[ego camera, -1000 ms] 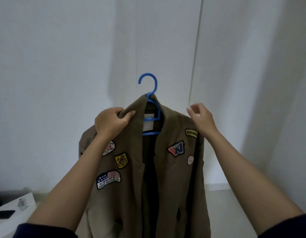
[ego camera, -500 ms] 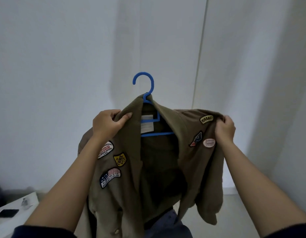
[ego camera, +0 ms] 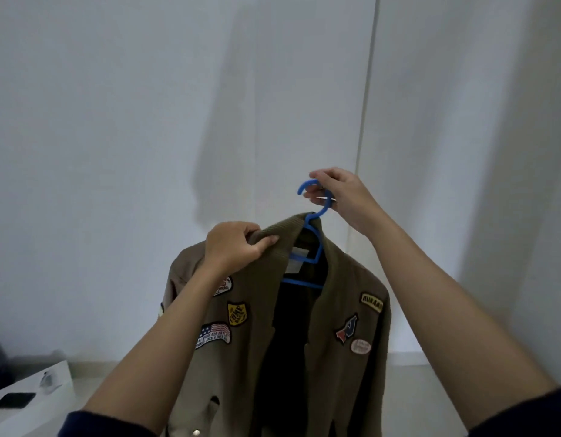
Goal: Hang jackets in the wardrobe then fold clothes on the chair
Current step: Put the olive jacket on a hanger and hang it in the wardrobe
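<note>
head: left hand [ego camera: 234,247] grips one jacket [ego camera: 251,373], right hand [ego camera: 342,193] one hanger [ego camera: 302,283].

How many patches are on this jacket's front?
6. Three on the panel under the left hand: a round one by the wrist, a yellow shield, a flag. Three on the other panel: a yellow bar, a W, an oval. Folds may hide more.

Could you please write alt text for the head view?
A person holds up an olive patched jacket on a blue hanger before a white wall: the right hand grips the hook, the left hand grips the collar.
</note>
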Demonstrator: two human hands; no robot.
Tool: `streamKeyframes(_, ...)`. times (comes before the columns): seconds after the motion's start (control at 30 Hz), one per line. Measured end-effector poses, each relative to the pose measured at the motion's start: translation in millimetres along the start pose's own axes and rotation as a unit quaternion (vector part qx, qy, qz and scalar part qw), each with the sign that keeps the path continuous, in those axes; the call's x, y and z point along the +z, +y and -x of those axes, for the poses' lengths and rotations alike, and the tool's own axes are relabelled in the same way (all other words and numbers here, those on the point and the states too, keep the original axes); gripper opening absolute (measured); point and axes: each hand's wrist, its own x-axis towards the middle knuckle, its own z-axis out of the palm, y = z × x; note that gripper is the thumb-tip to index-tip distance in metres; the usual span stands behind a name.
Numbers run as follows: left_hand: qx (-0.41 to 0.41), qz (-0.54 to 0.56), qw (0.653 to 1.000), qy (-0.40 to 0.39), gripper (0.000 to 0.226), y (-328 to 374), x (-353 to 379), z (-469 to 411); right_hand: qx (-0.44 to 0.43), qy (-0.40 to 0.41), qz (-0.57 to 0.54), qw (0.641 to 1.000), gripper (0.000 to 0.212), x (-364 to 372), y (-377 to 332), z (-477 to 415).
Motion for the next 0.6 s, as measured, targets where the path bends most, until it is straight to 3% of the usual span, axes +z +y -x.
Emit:
streamKeyframes(0.2,-0.002,0.01,1.0,-0.028,0.046,-2.8,6.1,7.5,0.023,-0.05,0.05,0.997,0.018,-3.1,1.3,-1.6)
streamKeyframes(0.3,0.013,0.063,0.996,-0.065,0.031,8.2,4.2,8.4,0.006,-0.025,0.039,0.999,0.018,-3.7,3.5,-3.7)
streamKeyframes(0.37,0.028,0.109,0.99,-0.08,0.038,26.9,6.9,6.7,0.007,-0.008,0.044,0.999,0.018,-2.0,4.6,-5.2)
streamKeyframes(0.43,0.043,0.095,0.991,-0.079,0.041,48.5,16.1,3.4,0.007,0.006,0.055,0.998,0.017,1.9,6.8,-6.3)
streamKeyframes(0.6,0.074,0.045,0.995,-0.04,0.024,69.1,38.6,-3.4,-0.035,0.069,0.13,0.988,0.016,1.5,16.8,-8.0)
